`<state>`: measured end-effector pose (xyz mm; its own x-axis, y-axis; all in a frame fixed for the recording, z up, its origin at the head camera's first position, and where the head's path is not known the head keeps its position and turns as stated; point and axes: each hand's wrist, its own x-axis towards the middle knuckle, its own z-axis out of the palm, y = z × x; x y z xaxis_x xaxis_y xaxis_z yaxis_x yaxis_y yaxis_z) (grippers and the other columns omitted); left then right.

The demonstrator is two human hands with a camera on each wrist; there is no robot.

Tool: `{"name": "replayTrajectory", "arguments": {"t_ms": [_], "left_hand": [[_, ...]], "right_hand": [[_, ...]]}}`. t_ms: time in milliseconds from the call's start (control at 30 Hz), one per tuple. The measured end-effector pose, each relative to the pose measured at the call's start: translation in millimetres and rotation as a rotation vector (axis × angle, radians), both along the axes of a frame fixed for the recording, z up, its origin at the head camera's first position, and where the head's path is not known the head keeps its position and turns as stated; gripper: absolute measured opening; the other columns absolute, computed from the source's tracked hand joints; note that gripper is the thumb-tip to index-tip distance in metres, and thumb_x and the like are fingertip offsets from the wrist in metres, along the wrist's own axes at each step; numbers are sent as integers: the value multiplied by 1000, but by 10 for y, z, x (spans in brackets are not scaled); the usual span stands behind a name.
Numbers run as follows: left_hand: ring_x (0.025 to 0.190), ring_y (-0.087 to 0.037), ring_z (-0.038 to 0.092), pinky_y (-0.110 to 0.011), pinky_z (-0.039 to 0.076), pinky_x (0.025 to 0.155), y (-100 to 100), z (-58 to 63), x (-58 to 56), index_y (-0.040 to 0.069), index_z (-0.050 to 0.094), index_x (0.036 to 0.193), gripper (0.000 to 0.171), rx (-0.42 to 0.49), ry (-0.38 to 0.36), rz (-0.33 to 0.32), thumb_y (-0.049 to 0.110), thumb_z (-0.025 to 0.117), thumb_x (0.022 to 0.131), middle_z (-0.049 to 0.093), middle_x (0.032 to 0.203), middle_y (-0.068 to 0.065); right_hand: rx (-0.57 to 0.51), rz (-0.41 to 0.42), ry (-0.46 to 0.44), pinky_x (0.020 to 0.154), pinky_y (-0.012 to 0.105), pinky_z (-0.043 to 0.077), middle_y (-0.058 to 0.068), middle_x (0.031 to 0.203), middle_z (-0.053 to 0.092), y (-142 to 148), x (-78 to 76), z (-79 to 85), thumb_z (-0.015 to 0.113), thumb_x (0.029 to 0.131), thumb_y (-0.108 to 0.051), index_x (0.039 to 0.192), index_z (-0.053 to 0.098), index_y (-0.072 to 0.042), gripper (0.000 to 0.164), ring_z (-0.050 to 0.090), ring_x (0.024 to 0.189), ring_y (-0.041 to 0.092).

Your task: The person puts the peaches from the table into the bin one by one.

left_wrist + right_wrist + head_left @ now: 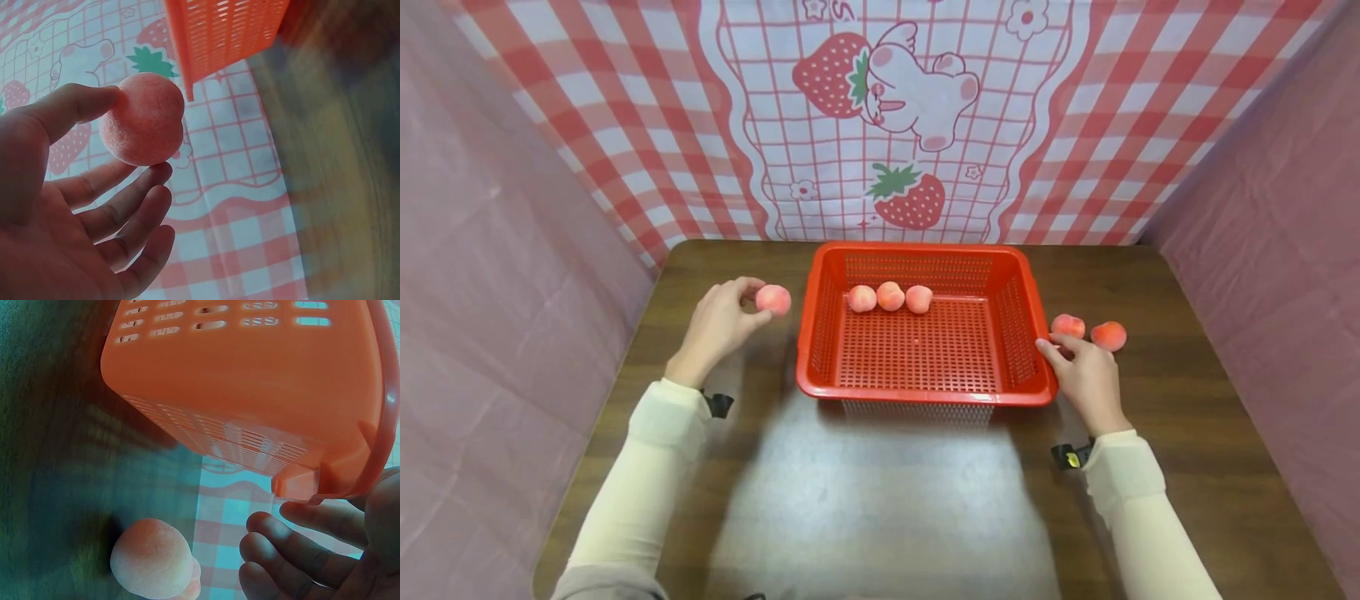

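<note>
My left hand [718,321] pinches a pink peach [773,300] between thumb and fingertips, left of the red plastic basket [925,396]. In the left wrist view that peach [144,119] is held up off the table, the other fingers spread loosely below it. On the basket's right side, my right hand [1086,379] pinches the rim, thumb on the inner side and index finger under the outside edge. Three peaches [891,297] lie in a row along the far left of the basket floor. Beside the right hand, two more peaches [1068,327] sit on the table outside the basket.
The wooden table [880,492] carries the basket near its far edge. Behind it hangs a red-and-white checked cloth [655,108] with strawberry prints. Pink curtains [497,275] close in both sides. Dark devices [718,406] are strapped at the wrists.
</note>
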<state>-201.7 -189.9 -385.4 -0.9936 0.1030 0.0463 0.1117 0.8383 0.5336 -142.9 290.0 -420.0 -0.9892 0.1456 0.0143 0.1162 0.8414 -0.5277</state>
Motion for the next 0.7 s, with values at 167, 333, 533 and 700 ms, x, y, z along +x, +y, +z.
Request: {"name": "replayTrajectory", "arguments": {"t_ms": [167,333,533,700], "left_hand": [[103,-34,55,-48,43,91,49,33,-24,2,59,125,47,15,15,-6,27,69,87,66,113,-18],[105,-33,55,-48,43,93,95,66,-53,2,59,125,46,26,32,-5,25,69,86,66,115,-18],[105,-33,57,-48,44,94,167,118,-92,2,60,124,47,42,65,-2,26,71,85,67,115,-17],[106,-32,59,-49,45,93,236,146,-129,3,60,125,50,59,82,-11,31,72,86,67,116,-18]], "right_hand": [[12,7,30,56,27,43,21,95,70,5,0,-9,59,96,-37,124,64,1,47,56,69,26],[11,16,45,56,27,42,22,96,70,4,8,-14,60,96,-35,124,64,1,46,56,69,26],[-1,15,24,54,26,42,22,96,70,-1,13,-2,59,96,-36,125,63,1,47,56,68,25],[-5,14,20,54,26,43,21,96,70,2,11,-6,59,97,-37,125,63,1,47,56,68,25]]}}
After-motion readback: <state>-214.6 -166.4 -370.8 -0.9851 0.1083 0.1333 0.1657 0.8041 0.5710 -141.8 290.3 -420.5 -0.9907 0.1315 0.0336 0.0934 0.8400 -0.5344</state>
